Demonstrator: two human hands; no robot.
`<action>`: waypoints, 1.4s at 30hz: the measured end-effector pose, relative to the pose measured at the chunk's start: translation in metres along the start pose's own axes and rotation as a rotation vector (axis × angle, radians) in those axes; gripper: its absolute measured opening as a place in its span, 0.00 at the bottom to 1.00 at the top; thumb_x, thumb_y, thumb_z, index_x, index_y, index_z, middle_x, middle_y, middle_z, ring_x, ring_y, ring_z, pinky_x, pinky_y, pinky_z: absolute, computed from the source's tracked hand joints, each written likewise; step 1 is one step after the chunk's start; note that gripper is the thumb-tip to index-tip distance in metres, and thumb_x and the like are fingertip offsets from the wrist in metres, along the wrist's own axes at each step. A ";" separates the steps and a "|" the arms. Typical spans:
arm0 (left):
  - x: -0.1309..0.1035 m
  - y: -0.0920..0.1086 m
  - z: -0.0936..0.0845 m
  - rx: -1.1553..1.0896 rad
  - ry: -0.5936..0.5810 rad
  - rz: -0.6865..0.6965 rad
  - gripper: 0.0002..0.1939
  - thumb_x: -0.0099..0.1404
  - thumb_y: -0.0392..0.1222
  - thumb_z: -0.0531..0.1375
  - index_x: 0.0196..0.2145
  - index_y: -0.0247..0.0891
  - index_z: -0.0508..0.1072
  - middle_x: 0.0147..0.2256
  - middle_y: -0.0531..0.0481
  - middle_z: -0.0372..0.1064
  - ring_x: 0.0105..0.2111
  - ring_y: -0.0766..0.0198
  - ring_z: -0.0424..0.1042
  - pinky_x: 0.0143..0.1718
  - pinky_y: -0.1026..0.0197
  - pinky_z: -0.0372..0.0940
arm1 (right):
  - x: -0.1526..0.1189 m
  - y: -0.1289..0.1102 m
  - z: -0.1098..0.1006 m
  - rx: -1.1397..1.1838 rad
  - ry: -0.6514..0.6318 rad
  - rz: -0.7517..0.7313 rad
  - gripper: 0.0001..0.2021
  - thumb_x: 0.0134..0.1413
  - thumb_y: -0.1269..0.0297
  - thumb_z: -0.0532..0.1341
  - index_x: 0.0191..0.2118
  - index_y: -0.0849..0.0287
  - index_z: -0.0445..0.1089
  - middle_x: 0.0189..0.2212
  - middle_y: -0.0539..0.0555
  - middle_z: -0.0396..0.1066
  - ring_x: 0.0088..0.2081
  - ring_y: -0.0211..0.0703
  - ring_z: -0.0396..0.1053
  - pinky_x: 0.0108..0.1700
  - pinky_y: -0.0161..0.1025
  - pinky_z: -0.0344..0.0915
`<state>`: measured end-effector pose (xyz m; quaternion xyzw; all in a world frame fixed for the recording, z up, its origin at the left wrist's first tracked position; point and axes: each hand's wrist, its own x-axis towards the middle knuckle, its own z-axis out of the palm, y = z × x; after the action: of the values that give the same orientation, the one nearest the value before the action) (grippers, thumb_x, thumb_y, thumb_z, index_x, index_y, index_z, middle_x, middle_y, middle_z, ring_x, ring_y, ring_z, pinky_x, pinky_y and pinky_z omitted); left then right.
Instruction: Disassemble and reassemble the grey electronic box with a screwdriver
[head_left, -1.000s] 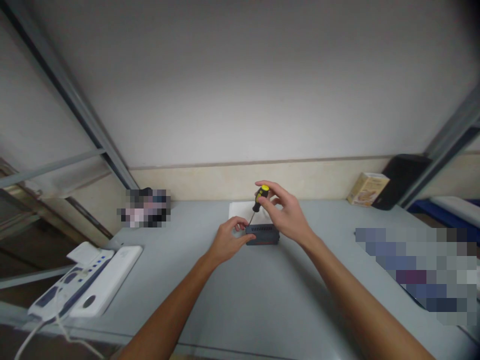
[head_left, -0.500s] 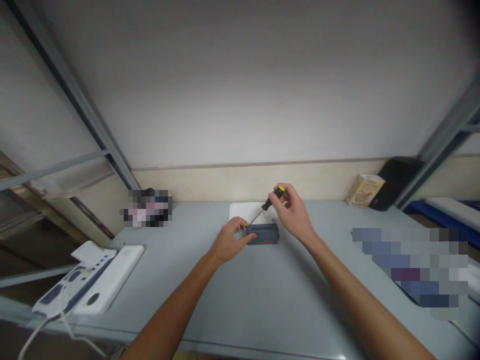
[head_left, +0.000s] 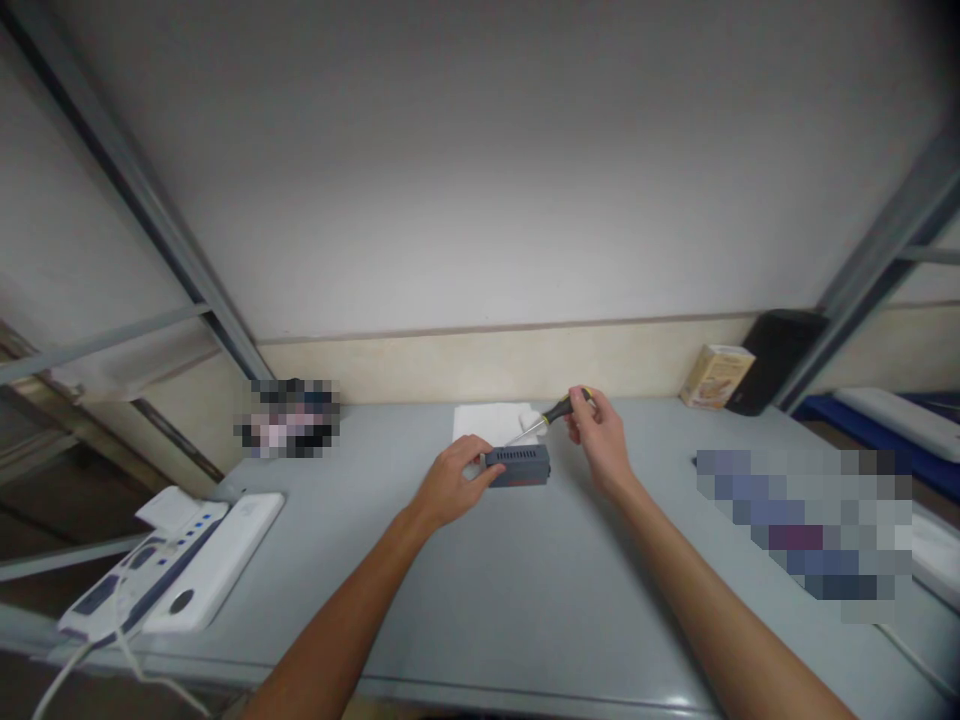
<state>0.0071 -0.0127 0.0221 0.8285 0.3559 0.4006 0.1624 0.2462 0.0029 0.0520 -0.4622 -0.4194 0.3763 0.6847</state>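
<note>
A dark grey box [head_left: 521, 466] with a row of vent slots along its upper edge rests on the grey table. My left hand [head_left: 456, 482] grips its left end between thumb and fingers. My right hand [head_left: 598, 432] is closed on the black and yellow handle of a screwdriver [head_left: 556, 410], whose shaft slants down to the left behind the box's top edge. Whether the tip touches the box cannot be made out. Behind the box lies a white sheet [head_left: 487, 418], with a small white object [head_left: 531, 420] on its right side.
At the left are a power strip [head_left: 142, 570] with cables and a white flat device [head_left: 225, 560]. A small carton [head_left: 716, 377] and a black case [head_left: 776, 360] stand at the back right. Blurred items lie at the back left and the right.
My right hand has moved slightly right and down, and the screwdriver now leans flatter. My left hand still holds the box. The whole view has shifted slightly.
</note>
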 end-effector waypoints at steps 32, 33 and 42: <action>-0.001 -0.002 -0.002 -0.049 0.033 -0.047 0.11 0.65 0.48 0.65 0.38 0.38 0.73 0.32 0.50 0.70 0.33 0.63 0.68 0.39 0.61 0.64 | 0.005 0.011 -0.005 0.135 0.156 0.135 0.20 0.49 0.44 0.66 0.31 0.56 0.64 0.15 0.40 0.52 0.16 0.32 0.50 0.20 0.32 0.49; -0.001 -0.003 -0.002 -0.048 0.033 -0.044 0.11 0.65 0.48 0.65 0.38 0.38 0.73 0.32 0.50 0.70 0.33 0.63 0.69 0.39 0.61 0.64 | 0.005 0.011 -0.005 0.133 0.155 0.142 0.20 0.49 0.44 0.66 0.31 0.56 0.64 0.15 0.40 0.52 0.16 0.32 0.50 0.20 0.32 0.49; -0.002 -0.001 -0.003 -0.022 -0.002 -0.065 0.12 0.64 0.46 0.65 0.43 0.39 0.73 0.32 0.53 0.68 0.33 0.64 0.68 0.39 0.62 0.63 | 0.003 0.007 -0.007 0.016 0.039 0.149 0.22 0.49 0.39 0.63 0.32 0.56 0.68 0.15 0.42 0.55 0.17 0.34 0.52 0.20 0.34 0.50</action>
<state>0.0036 -0.0136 0.0218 0.8150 0.3783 0.3981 0.1847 0.2531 0.0055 0.0442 -0.4939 -0.3673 0.4207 0.6665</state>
